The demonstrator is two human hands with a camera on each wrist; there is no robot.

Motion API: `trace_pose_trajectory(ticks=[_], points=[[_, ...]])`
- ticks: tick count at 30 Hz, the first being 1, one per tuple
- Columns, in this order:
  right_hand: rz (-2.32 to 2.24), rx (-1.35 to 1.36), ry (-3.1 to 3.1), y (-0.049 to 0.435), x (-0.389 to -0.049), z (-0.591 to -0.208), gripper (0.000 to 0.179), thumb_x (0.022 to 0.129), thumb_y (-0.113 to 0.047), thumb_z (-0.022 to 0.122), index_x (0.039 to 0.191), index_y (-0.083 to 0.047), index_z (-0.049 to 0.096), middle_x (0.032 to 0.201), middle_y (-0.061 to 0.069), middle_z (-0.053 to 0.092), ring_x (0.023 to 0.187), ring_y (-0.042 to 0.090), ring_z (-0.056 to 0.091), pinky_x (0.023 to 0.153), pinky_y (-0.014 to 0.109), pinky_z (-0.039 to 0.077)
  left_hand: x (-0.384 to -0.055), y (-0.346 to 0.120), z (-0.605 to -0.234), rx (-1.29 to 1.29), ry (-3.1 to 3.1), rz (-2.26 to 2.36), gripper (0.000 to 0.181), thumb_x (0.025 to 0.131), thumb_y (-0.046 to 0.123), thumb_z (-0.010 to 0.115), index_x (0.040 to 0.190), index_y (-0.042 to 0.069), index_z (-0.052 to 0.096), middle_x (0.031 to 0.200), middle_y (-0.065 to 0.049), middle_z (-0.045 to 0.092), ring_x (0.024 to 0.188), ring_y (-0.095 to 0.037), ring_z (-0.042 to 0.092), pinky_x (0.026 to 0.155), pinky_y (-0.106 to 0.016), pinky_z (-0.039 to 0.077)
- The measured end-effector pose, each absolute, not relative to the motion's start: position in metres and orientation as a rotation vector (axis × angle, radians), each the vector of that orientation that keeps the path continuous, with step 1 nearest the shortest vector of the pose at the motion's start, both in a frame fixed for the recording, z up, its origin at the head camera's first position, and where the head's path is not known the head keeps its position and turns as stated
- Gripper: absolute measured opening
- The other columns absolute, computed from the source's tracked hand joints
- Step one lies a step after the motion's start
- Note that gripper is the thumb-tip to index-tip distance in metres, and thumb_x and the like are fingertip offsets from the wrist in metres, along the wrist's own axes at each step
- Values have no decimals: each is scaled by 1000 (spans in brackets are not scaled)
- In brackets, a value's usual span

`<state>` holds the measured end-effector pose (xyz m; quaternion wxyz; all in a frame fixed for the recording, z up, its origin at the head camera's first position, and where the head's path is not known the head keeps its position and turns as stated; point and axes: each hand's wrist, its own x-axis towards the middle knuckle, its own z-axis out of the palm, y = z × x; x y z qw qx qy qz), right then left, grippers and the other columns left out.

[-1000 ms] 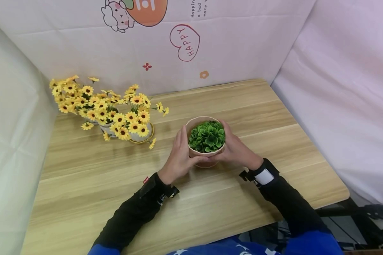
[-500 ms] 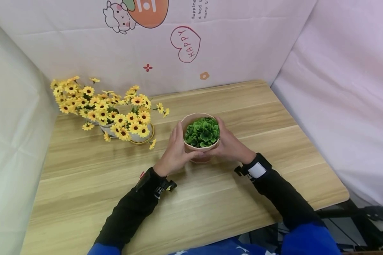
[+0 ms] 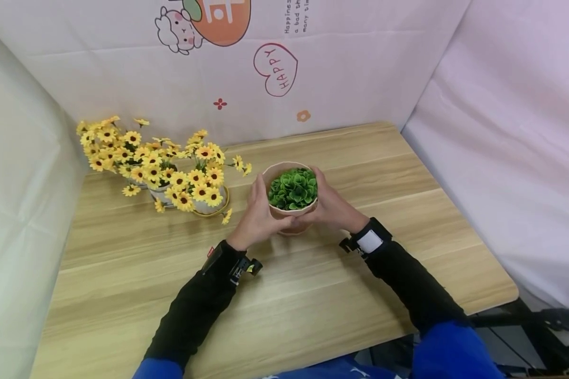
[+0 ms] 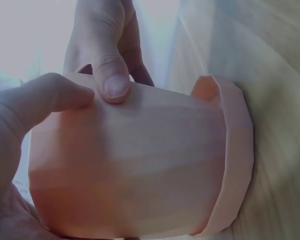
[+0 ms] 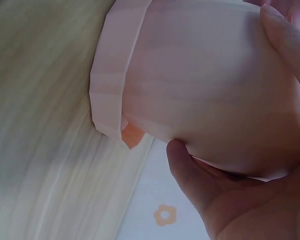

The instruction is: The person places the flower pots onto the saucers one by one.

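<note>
A pink faceted flowerpot (image 4: 140, 150) with a saucer (image 4: 237, 155) at its base stands upright near the middle of the table in the head view. Bushy green leaves (image 3: 294, 189) fill its mouth. My left hand (image 3: 257, 218) grips the pot from the left, thumb across its near side. From the right, my right hand (image 3: 334, 208) holds it too, and the two thumbs meet at the front below the rim. In the right wrist view, the pot's wall (image 5: 210, 90) lies between thumb and fingers, and the saucer is close over the wood.
Several pots of yellow daisies (image 3: 199, 181) stand together at the table's back left, a short way left of the held pot. White cloth (image 3: 351, 63) with printed drawings rises behind the wooden table (image 3: 341, 295). More cloth hangs at both sides.
Both hands and the pot have moved left and slightly toward the back, closer to the daisies. The grip stays the same. The daisies have stayed in place.
</note>
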<state>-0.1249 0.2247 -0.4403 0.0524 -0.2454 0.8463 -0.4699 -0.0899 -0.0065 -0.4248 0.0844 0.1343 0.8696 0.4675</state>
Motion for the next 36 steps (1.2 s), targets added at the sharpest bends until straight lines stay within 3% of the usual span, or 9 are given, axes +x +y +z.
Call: trace_pose_trajectory(ticks=[9,17,26,36], points=[[-1431,-747,2566,218,-142,-443,127,73,-31,100,165,-14,14,164,8,39,150,25,44,126,51,39,-107,-13,-428,393,2597,1408,140,81,34,89,167,11,-20,178,-17,-15,166,-34,-4,135,-54,16],[-1408,-695,2601,211,-154,-442,131,72,-30,100,165,-10,11,163,11,41,148,26,47,125,49,40,-122,-18,-428,392,2612,1413,140,80,35,90,168,11,-16,178,-19,-5,166,-35,5,134,-53,18],[-1415,-676,2591,206,-173,-443,132,73,-34,99,166,-13,7,164,11,40,149,26,46,124,48,42,-142,-23,-426,380,2605,1409,136,82,32,87,168,12,-17,178,-18,-8,166,-34,-1,135,-53,16],[-1420,-660,2573,200,-197,-446,136,71,-40,100,166,-14,5,163,10,41,149,24,46,125,46,40,-167,-29,-433,385,2608,1481,133,82,26,89,170,15,-10,178,-18,3,166,-33,9,135,-52,19]])
